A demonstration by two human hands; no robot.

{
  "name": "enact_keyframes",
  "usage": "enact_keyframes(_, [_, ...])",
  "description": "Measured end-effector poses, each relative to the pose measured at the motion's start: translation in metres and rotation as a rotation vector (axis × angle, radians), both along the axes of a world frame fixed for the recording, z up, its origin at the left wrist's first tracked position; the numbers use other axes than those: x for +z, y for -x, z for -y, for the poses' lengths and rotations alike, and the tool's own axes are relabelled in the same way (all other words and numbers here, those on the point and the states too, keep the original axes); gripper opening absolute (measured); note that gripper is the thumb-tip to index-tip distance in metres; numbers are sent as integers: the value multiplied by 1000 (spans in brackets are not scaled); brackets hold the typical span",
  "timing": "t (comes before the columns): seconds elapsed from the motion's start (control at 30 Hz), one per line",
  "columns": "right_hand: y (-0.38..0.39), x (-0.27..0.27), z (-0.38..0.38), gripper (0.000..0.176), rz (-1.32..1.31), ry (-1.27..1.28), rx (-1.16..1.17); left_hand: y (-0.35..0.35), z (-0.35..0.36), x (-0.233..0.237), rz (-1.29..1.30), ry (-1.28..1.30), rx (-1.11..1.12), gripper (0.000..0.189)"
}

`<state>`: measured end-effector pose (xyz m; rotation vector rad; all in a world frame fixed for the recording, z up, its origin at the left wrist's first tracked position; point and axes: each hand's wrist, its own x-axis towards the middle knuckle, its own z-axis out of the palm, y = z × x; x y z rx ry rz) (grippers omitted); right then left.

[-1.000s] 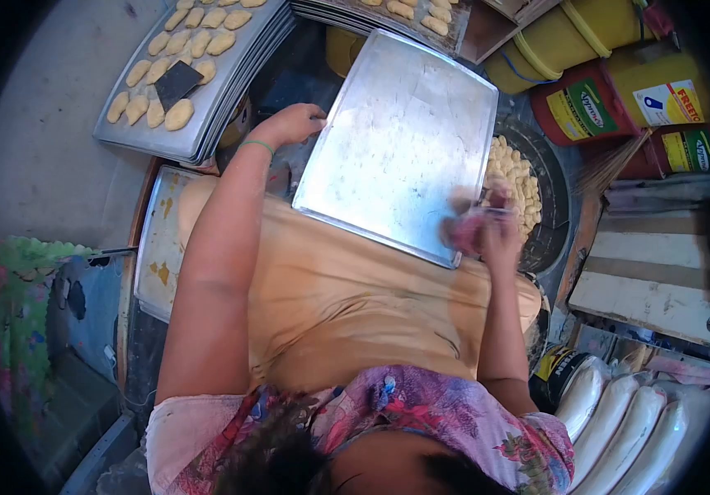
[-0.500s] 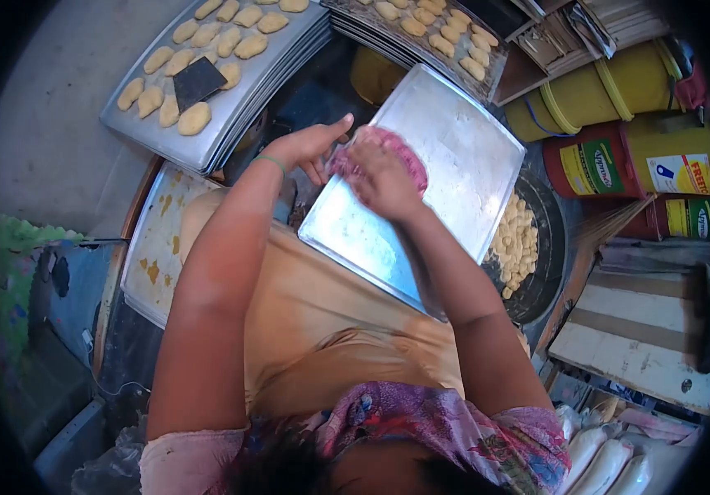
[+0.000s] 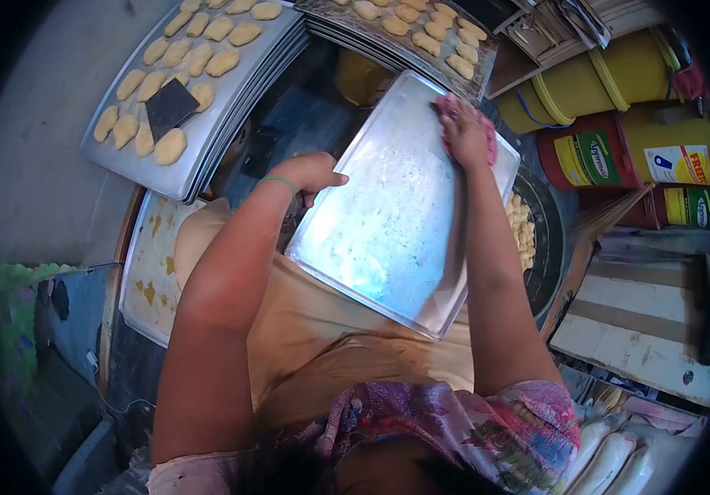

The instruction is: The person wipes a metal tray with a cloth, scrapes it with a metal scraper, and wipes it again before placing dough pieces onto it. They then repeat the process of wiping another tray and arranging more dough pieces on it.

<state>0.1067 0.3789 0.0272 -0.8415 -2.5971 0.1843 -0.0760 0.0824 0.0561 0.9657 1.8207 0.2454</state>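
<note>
Left hand: you're gripping tray by its rim | right hand: you're holding cloth against it | tray likely light, stiff, slick; rim grip suits

The tray is smooth, shiny metal with fine scuffs. The rag is matt, rough-looking cloth. The tan clothing is soft, matt fabric; the yellow bucket looks like smooth plastic.

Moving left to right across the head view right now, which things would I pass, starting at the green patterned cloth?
Green patterned cloth → brown-stained tray → left hand → pink cloth → dark round tub → label reading FREE.
</note>
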Motion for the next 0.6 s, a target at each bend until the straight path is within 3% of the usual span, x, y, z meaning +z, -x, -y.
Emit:
enact_keyframes(0.1, [-95,22,-21,47,-177,1,-198,-2,1,5,23,-18,7,48])
enact_keyframes(0.17, [-171,-1,-68,43,-329,488,-634,-2,3,6,1,-21,-6,47])
enact_keyframes(0.23, [-220,7,-55,43,-619,312,-671,-4,2,7,-1,-10,-21,45])
enact_keyframes(0.33, [-182,90,65,41,-578,574,-515,1,2,-5,16,-44,21,43])
enact_keyframes(0.37, [-175,70,88,35,-637,741,-345,1,3,-6,38,-70,44,42])
enact_keyframes(0.4, [-168,56,120,30,-222,621,-254,-1,4,-6,61,-93,59,41])
enact_keyframes(0.43, [-149,52,167,25,-70,497,-19,-3,3,-5,84,-115,65,41])
enact_keyframes(0.5, [-112,44,262,41,110,221,481,-6,0,2,59,-65,40,38])
enact_keyframes(0.6, [-114,7,282,48,225,267,650,-3,0,1,-28,-47,20,37])
